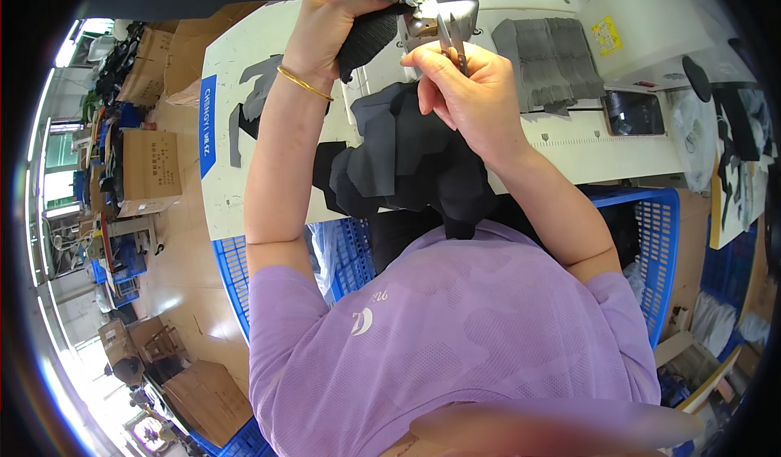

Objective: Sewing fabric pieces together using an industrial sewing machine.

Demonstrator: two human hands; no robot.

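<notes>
At the head of a sewing machine (423, 5), my left hand (329, 26) is closed on a piece of black ribbed fabric (371, 40). Just right of the needle area, my right hand (468, 87) grips small dark scissors (454, 35), their two blades pointing up toward the machine and slightly apart. Between my forearms, a heap of black and dark grey cut fabric pieces (399, 148) lies on the white table and hangs over its front edge. What the left fingertips pinch is partly hidden by the machine head.
A stack of grey fabric pieces (545, 62) lies right of the machine, with a dark phone (633, 113) beyond it. Grey scraps (259, 91) lie at left. Blue plastic baskets (656, 253) stand below the white table (228, 201). Cardboard boxes (151, 164) stand on the floor at left.
</notes>
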